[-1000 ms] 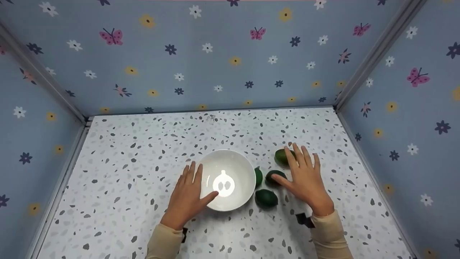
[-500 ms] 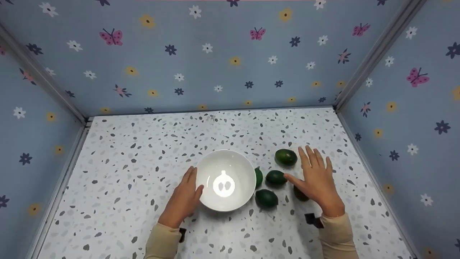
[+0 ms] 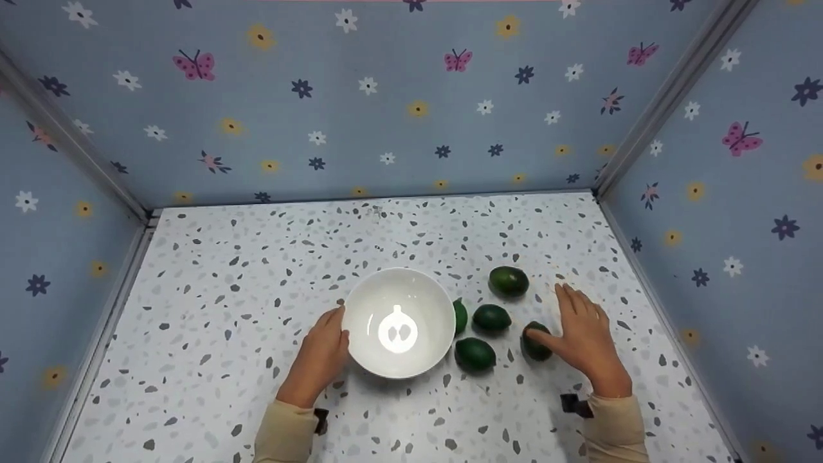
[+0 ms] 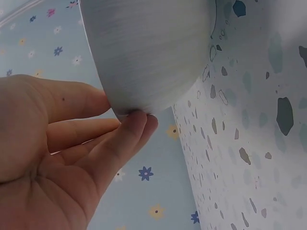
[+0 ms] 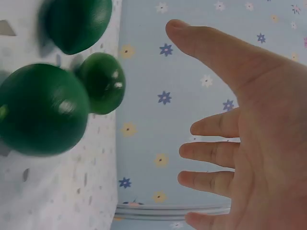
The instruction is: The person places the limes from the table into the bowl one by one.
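A glossy white bowl (image 3: 421, 289) stands on the speckled tabletop. My left hand (image 3: 317, 354) pinches its left rim; in the left wrist view the thumb and fingers (image 4: 127, 139) meet at the rim of the bowl (image 4: 148, 52). Several green limes lie to the bowl's right: a far lime (image 3: 508, 281), a middle lime (image 3: 492, 318), a near lime (image 3: 475, 355), and a lime (image 3: 461, 316) partly hidden by the bowl. My right hand (image 3: 582, 341) hovers with fingers extended, its thumb overlapping the rightmost lime (image 3: 535, 350). In the right wrist view the palm (image 5: 273, 143) holds nothing.
Blue flowered panels, a back panel (image 3: 386, 122), a left panel (image 3: 58, 251) and a right panel (image 3: 726, 231), enclose the white speckled table (image 3: 212, 289) on three sides. Dark straps sit at both wrists.
My left hand has moved from over the bowl's left side to its rim and now grips it. The right hand has drawn back rightward and nearer, uncovering the limes.
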`<state>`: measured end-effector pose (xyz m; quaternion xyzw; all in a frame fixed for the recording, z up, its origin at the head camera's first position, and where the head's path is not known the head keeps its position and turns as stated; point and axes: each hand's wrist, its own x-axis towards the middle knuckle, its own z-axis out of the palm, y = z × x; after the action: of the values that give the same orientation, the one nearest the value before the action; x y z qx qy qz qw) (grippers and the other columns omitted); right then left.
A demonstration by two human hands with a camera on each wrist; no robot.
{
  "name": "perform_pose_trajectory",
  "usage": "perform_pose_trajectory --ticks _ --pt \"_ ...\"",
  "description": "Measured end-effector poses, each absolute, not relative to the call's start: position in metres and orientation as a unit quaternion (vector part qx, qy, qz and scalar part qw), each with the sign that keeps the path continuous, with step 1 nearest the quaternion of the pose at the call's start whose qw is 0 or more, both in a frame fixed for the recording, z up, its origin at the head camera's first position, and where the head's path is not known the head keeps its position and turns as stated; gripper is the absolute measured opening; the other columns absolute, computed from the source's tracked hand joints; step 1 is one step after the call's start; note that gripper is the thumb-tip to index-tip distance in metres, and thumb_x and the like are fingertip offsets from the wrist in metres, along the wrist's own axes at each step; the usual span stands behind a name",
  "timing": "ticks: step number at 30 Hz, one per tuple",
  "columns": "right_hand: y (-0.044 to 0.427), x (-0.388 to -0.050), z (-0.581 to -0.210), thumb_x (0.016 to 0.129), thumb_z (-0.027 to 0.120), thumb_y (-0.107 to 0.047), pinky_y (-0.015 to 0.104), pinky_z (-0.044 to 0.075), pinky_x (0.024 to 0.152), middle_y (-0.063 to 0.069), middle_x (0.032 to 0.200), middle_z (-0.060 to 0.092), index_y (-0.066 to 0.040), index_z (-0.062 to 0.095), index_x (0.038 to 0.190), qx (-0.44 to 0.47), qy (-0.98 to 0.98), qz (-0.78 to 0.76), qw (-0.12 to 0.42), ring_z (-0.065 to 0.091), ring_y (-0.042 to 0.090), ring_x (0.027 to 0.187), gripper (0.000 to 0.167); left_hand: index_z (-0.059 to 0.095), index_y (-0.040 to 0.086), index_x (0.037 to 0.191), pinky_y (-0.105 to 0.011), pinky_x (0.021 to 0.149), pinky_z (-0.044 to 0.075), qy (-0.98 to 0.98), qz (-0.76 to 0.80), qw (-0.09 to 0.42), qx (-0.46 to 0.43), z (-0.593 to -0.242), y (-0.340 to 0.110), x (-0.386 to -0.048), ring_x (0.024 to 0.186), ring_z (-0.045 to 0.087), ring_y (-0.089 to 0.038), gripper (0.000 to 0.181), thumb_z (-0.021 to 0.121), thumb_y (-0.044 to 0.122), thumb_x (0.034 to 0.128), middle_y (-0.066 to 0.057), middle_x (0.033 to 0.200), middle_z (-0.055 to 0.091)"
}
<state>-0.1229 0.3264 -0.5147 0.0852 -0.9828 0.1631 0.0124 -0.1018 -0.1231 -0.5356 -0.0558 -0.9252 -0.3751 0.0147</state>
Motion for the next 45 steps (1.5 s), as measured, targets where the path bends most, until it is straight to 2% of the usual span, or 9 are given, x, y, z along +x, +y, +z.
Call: perform_pose_trajectory --ticks 6,9,17,23,31,39,45 --pt "0.336 -0.114 -0.535 0.076 0.083 -0.055 0.070 0.028 0.108 0.027 0.152 0.038 0.001 0.032 0.154 0.096 -0.975 0.196 -0.040 0.034 0.049 0.136 0.108 0.046 -0.011 0.143 -0.049 0.107 0.044 -0.926 -0.372 0.028 -0.059 -0.537 -0.125 -0.101 0.130 0.050 -0.041 0.045 0.053 -0.002 0.0991 -0.028 0.137 0.052" --pt "0.338 -0.113 -0.544 0.076 0.087 -0.045 0.070 0.031 0.106 0.026 0.149 0.041 -0.001 0.034 0.154 0.099 -0.973 0.198 -0.060 0.038 0.049 0.134 0.104 0.047 -0.014 0.140 -0.049 0.105 0.046 -0.925 -0.372 0.042 -0.069 -0.538 -0.126 -0.101 0.127 0.052 -0.042 0.044 0.055 -0.004 0.0975 -0.030 0.135 0.053" --pt "0.339 -0.116 -0.558 0.076 0.088 -0.033 0.069 0.039 0.099 0.027 0.140 0.051 -0.001 0.039 0.151 0.096 -0.973 0.191 -0.088 0.048 0.048 0.125 0.095 0.047 -0.011 0.142 -0.049 0.107 0.045 -0.924 -0.377 0.028 -0.058 -0.536 -0.125 -0.102 0.129 0.051 -0.041 0.045 0.055 -0.003 0.0986 -0.028 0.137 0.053" --pt "0.339 -0.117 -0.562 0.079 0.086 -0.029 0.065 0.042 0.097 0.024 0.135 0.056 -0.001 0.045 0.147 0.093 -0.972 0.196 -0.085 0.053 0.044 0.120 0.084 0.046 -0.011 0.142 -0.049 0.108 0.044 -0.923 -0.379 0.025 -0.058 -0.538 -0.125 -0.103 0.129 0.050 -0.041 0.045 0.054 -0.003 0.0987 -0.028 0.137 0.053" --pt "0.337 -0.116 -0.557 0.080 0.085 -0.032 0.064 0.042 0.098 0.022 0.134 0.058 -0.001 0.047 0.146 0.094 -0.973 0.197 -0.070 0.054 0.043 0.119 0.082 0.046 -0.012 0.142 -0.050 0.108 0.043 -0.921 -0.384 0.019 -0.054 -0.538 -0.124 -0.103 0.130 0.049 -0.042 0.045 0.054 -0.002 0.0987 -0.029 0.138 0.052" --pt "0.324 -0.117 -0.538 0.082 0.085 -0.026 0.057 0.044 0.101 0.018 0.140 0.055 -0.003 0.048 0.147 0.122 -0.962 0.242 -0.035 0.051 0.040 0.126 0.078 0.046 -0.014 0.140 -0.049 0.106 0.045 -0.925 -0.375 0.020 -0.055 -0.537 -0.123 -0.104 0.127 0.052 -0.042 0.044 0.055 -0.001 0.0985 -0.030 0.136 0.053" --pt "0.300 -0.125 -0.521 0.082 0.085 -0.024 0.054 0.045 0.103 0.018 0.140 0.054 -0.004 0.047 0.148 0.164 -0.952 0.259 -0.019 0.050 0.036 0.128 0.078 0.045 -0.013 0.142 -0.048 0.109 0.043 -0.928 -0.370 0.008 -0.047 -0.537 -0.123 -0.104 0.130 0.050 -0.041 0.045 0.054 0.000 0.0994 -0.029 0.138 0.052"
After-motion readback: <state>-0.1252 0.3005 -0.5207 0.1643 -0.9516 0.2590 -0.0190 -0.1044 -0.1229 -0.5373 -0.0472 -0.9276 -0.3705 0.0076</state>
